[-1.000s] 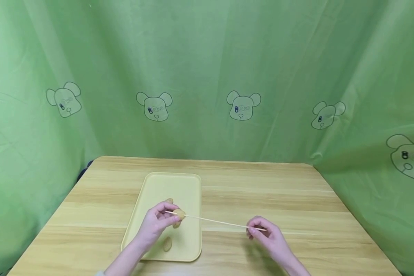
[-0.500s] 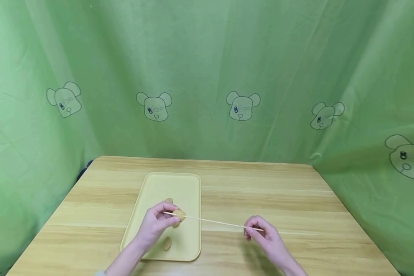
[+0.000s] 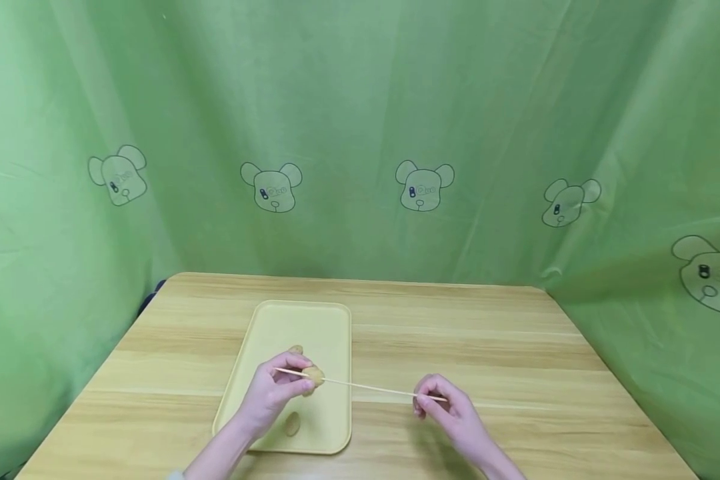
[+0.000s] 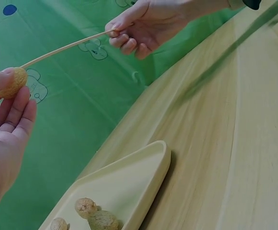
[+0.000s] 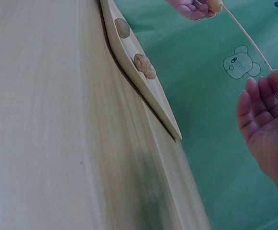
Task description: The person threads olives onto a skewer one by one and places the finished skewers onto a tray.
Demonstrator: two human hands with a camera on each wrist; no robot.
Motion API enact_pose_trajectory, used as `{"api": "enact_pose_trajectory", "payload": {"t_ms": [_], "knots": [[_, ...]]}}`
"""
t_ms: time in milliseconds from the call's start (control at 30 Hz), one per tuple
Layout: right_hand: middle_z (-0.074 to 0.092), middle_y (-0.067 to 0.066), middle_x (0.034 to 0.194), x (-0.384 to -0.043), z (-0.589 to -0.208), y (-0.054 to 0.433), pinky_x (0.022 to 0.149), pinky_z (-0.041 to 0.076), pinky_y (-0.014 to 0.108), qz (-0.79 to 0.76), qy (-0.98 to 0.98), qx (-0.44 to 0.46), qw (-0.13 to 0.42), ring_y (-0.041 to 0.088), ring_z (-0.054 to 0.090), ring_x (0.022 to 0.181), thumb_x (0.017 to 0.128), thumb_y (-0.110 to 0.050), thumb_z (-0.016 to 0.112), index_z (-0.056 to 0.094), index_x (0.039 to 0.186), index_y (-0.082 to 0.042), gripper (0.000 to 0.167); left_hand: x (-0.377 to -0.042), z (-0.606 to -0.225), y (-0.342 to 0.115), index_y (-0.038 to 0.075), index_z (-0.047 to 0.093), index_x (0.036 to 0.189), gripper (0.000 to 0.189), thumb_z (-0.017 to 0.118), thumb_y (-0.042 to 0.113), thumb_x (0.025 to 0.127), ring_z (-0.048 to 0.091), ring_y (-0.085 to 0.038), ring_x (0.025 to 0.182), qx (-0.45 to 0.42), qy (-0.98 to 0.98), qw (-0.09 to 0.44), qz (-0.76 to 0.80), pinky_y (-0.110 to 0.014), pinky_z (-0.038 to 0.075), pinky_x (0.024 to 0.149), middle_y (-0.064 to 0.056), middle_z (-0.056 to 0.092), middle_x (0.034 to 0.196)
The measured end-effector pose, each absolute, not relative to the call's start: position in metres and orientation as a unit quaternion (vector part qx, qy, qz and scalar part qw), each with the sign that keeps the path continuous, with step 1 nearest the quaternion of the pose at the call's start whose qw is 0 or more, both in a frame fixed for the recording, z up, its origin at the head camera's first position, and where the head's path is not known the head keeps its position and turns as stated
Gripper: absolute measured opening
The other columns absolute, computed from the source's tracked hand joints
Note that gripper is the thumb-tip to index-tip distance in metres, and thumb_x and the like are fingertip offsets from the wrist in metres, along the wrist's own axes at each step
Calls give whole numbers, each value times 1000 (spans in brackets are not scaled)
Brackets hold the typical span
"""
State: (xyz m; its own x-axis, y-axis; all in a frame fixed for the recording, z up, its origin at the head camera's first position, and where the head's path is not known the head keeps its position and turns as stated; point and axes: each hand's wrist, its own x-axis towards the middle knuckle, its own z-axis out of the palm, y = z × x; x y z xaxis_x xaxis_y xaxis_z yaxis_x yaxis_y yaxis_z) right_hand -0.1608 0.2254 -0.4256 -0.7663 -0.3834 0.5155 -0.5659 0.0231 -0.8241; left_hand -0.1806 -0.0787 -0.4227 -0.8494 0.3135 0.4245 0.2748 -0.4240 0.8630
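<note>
In the head view my left hand (image 3: 264, 398) pinches a golden-brown, rough-skinned food ball (image 3: 315, 377) between thumb and fingers above the tray. A thin wooden skewer (image 3: 372, 387) runs through this ball, its tip sticking out on the left side. My right hand (image 3: 453, 411) pinches the skewer near its other end, over the table. The left wrist view shows the same ball (image 4: 14, 82) held at the fingertips, with the skewer (image 4: 64, 47) stretching to the right hand (image 4: 150, 26). The right wrist view catches the skewer (image 5: 248, 37) bridging both hands.
Beneath my left hand lies a pale yellow rectangular tray (image 3: 276, 322). Loose brown balls rest on it, one near its front edge (image 3: 292, 424) and others (image 4: 103, 220) partly behind my hand. The wooden table (image 3: 456, 320) is surrounded by a green curtain (image 3: 348, 100) with bear-head prints.
My right hand has moved left toward my left hand, pushing the skewer along. More of its tip now shows beyond the ball. The left hand has stayed nearly still.
</note>
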Motion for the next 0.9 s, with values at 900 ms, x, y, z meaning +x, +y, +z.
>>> {"api": "enact_pose_trajectory", "payload": {"t_ms": [900], "knots": [[52, 17, 80, -168, -426, 209, 61, 53, 28, 625, -693, 351, 82, 15, 56, 72, 88, 15, 44, 50, 86, 5, 12, -179, -425, -69, 14, 65, 95, 24, 67, -3, 77, 60, -11, 85, 283, 536, -3, 795, -22, 52, 80, -1, 60, 96]]}}
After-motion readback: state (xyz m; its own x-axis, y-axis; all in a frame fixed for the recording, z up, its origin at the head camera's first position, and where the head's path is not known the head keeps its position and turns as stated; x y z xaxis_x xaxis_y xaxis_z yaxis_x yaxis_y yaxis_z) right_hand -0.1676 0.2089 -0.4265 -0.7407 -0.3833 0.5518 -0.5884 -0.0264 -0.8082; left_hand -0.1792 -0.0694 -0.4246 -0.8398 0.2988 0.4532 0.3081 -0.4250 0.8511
